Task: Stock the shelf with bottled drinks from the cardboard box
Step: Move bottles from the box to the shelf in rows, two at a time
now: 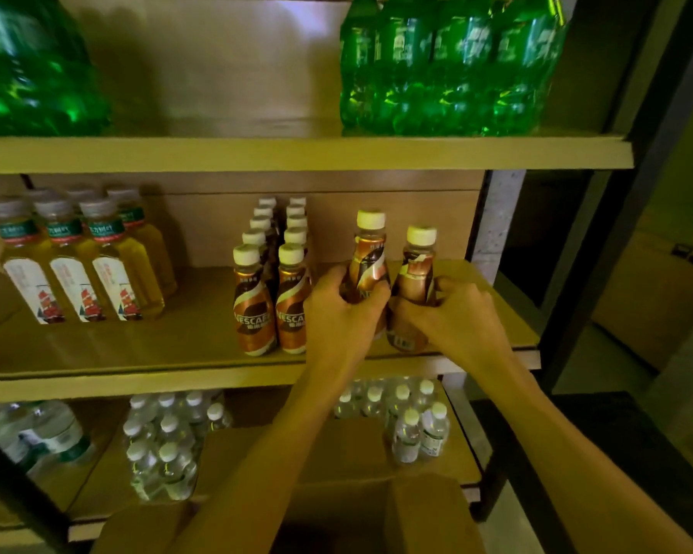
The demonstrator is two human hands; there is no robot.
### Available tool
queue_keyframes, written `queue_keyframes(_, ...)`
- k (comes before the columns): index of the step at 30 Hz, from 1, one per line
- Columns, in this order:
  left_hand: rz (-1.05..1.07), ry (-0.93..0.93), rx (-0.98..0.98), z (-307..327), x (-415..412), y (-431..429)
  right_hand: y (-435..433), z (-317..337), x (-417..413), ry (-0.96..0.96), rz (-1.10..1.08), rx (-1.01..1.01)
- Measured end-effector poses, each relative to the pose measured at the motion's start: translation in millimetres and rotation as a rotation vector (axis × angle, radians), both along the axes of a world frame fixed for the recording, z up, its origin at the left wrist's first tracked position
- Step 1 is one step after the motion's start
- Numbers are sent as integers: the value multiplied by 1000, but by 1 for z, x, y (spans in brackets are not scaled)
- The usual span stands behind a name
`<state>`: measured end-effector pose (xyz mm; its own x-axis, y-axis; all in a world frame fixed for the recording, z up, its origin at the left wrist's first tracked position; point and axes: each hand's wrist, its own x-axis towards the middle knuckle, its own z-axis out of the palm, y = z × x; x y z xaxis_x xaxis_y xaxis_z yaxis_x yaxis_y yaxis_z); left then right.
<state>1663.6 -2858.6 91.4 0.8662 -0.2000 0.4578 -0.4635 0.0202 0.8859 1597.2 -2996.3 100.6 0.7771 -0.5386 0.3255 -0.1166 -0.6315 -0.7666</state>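
Two hands hold coffee bottles at the middle shelf [169, 345] of a wooden rack. The left hand [339, 309] grips one white-capped Nescafé bottle [368, 261]. The right hand [457, 313] grips a second bottle [417, 269], just beside the first at its three o'clock. Both are roughly upright at the shelf's front edge. At their nine o'clock, two rows of matching coffee bottles [273, 297] run from the front edge back toward the wall. Bare shelf lies behind the held bottles and rightward to the shelf's end. A wider bare stretch separates the rows from yellow tea bottles [85, 269] farther toward nine o'clock. The open cardboard box [337, 509] sits at six o'clock, beneath the forearms.
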Motion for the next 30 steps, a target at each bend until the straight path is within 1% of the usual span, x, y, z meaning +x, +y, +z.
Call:
queue_keyframes(4, 73, -7, 36, -11, 20, -22, -21, -1, 26, 45, 51, 63)
queue_keyframes(9, 106, 48, 64, -37, 37, -36, -37, -20, 46, 89, 82, 125)
queue_keyframes(15, 80, 25, 94, -54, 47, -41, -45, -35, 56, 42, 55, 119)
queue_keyframes(19, 45, 40, 72, -62, 48, -41, -42, -49, 54, -1, 61, 102)
queue_keyframes(21, 34, 47, 81, -64, 46, -39, -42, -52, 52, 13, 80, 73)
queue_keyframes(23, 30, 48, 114, -66, 45, -36, -49, -55, 52, 71, 100, 45)
queue_keyframes(24, 29, 46, 131, -67, 45, -33, -54, -56, 52, 108, 117, 45)
queue_keyframes(26, 29, 33, 173, -69, 46, -30, -64, -56, 50, 153, 205, 119)
queue_keyframes(28, 38, 13, 233, -69, 48, -30, -74, -55, 51, 166, 305, 205)
queue_keyframes(30, 51, 2, 266, -67, 49, -32, -77, -53, 53, 178, 359, 259)
